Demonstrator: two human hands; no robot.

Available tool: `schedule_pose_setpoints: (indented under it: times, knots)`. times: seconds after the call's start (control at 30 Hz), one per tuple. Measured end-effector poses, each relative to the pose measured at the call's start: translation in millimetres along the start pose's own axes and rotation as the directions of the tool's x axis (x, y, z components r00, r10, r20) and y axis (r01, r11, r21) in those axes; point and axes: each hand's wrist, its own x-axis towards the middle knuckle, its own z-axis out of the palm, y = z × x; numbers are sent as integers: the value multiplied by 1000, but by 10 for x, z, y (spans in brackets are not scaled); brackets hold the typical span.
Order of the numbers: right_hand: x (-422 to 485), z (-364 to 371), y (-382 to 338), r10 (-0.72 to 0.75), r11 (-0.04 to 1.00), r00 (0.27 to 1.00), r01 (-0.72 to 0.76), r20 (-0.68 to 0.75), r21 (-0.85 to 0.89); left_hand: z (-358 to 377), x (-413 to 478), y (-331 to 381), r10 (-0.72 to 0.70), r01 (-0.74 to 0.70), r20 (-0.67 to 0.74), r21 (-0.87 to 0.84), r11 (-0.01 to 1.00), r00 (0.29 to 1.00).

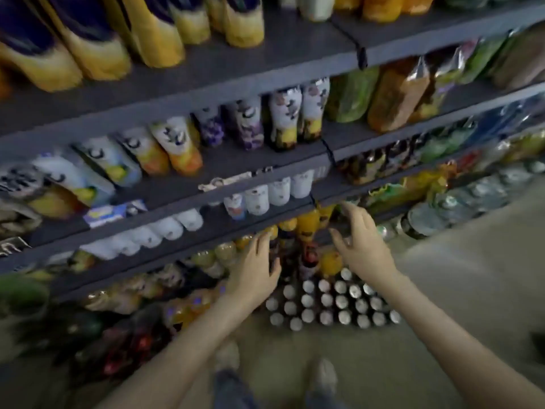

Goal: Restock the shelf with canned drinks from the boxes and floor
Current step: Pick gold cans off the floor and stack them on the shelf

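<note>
Though blurred throughout, legible as: shelf stock, floor stock, two hands.
Shelf [206, 84]: grey tiers running from lower left to upper right, packed with bottles and bags.
Top tier: tall yellow bottles [159, 39] with dark upper parts.
Middle tiers: white-labelled bottles [284, 116] with fruit colours at the base; green and orange bags [395, 93] to the right.
Lower tier: small white bottles [265, 199]; beneath them, orange bottles [308, 225], showing between the two hands.
Canned drinks [333, 302]: upright in a tight block of rows, silver tops up, on the floor [457, 290] at the foot of the shelf, below both hands.
Left hand [253, 273]: palm down, fingers straight and slightly apart, nothing held; fingertips at the bottles under the lower tier, contact impossible to tell.
Right hand [361, 249]: fingers and thumb spread wide, lightly curved, nothing held; raised before the tier edge, wrist crossing the block's upper right corner.
Shoes [324, 376]: light-coloured, on the floor near the bottom edge.
</note>
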Motion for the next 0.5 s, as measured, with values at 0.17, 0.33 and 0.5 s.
schedule_pose_setpoints:
  times: [0.17,0.33,0.5]
  knots:
    - [-591,719,1200,252,967,953,-254,169,-12,1302,-179,-292,-190,210,248,-60,976,950]
    - [-1218,1889,2242,431,896,837,-441,336,-49,2455,-188,-839,-229,217,411,75,973,882]
    - [-1786,3241,3223,494,861,752,-493,437,-124,3868,-55,-1473,-212,182,495,108,977,843]
